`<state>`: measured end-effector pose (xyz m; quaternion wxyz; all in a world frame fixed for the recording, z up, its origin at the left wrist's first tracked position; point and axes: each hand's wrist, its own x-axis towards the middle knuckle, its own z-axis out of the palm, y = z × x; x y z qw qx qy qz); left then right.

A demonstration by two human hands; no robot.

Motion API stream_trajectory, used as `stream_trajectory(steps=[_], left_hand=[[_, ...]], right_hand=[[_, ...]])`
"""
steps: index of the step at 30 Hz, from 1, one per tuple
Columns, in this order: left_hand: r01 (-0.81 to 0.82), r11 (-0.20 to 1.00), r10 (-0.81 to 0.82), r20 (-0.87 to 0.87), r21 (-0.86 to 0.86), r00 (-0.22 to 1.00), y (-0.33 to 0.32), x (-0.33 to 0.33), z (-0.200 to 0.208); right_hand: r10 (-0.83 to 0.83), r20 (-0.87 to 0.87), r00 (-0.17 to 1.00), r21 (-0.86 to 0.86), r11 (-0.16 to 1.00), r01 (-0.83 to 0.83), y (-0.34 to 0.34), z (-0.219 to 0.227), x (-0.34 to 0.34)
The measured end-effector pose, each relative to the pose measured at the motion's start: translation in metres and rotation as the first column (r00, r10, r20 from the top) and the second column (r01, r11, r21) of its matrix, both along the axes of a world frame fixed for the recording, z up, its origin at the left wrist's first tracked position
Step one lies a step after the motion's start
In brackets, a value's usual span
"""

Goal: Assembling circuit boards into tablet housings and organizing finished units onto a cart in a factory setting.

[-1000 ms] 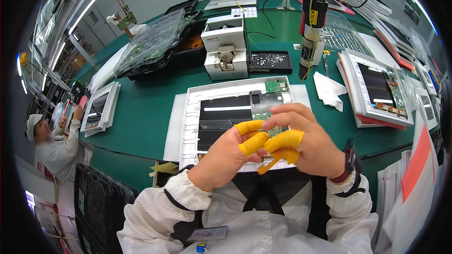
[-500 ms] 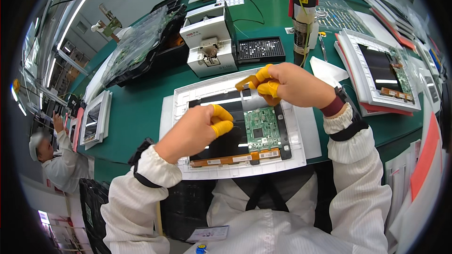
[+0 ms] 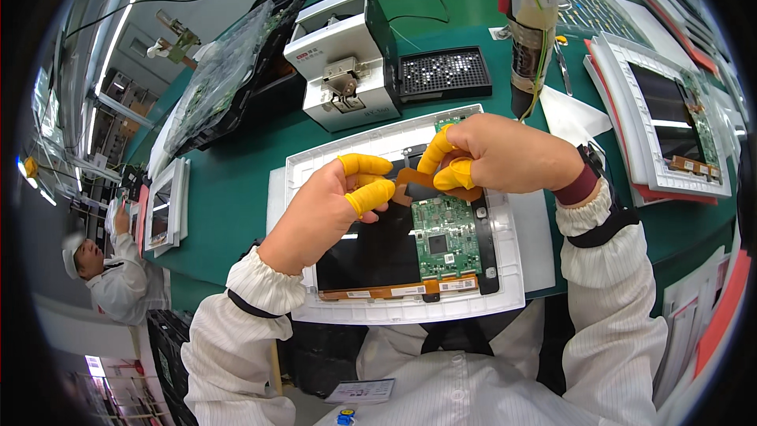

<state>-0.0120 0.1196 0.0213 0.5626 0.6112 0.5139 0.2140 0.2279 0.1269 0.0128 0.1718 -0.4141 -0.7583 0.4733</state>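
Note:
A white tray (image 3: 505, 300) lies in front of me with a black display panel (image 3: 371, 256) in it. A green circuit board (image 3: 445, 235) sits on the panel's right part. Above the board runs an orange flat cable (image 3: 412, 178). My right hand (image 3: 505, 154), with yellow finger cots, pinches the cable's right end. My left hand (image 3: 331, 205), also in yellow cots, pinches the cable's left end. White sleeves cover both forearms.
A white box-shaped machine (image 3: 347, 71) and a black parts tray (image 3: 441, 72) stand behind the tray. An electric screwdriver (image 3: 528, 31) hangs at the upper right. More framed panels (image 3: 670, 122) lie at the right, another (image 3: 165, 205) at the left. A person (image 3: 110, 276) works at far left.
The view has closed in on the tray. My right hand has come down from the panel's top edge to the flat cable. My left hand has moved right and taken the cable's other end.

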Motion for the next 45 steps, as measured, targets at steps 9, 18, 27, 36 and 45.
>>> stream_trajectory(steps=[9,18,27,36,45], left_hand=[[0.106,0.994,-0.110,-0.145,-0.035,0.983,0.000,0.006,0.000],[0.049,0.985,-0.096,-0.294,-0.164,0.951,0.001,0.014,-0.001],[0.003,0.985,-0.044,-0.235,-0.173,0.971,0.000,0.015,-0.003],[0.009,0.992,-0.041,-0.265,-0.122,0.963,-0.002,0.012,-0.009],[0.047,0.989,-0.080,-0.241,-0.138,0.967,0.001,0.009,-0.013]], right_hand=[[0.030,-0.011,0.999,0.094,0.995,-0.029,0.000,-0.012,-0.003],[-0.021,0.085,0.996,0.335,0.942,-0.008,0.009,-0.034,-0.009],[-0.039,0.166,0.985,0.528,0.847,-0.056,0.011,-0.044,-0.014],[-0.027,0.195,0.980,0.537,0.839,-0.084,0.011,-0.044,-0.019],[-0.047,0.263,0.964,0.458,0.885,-0.082,0.007,-0.038,-0.021]])
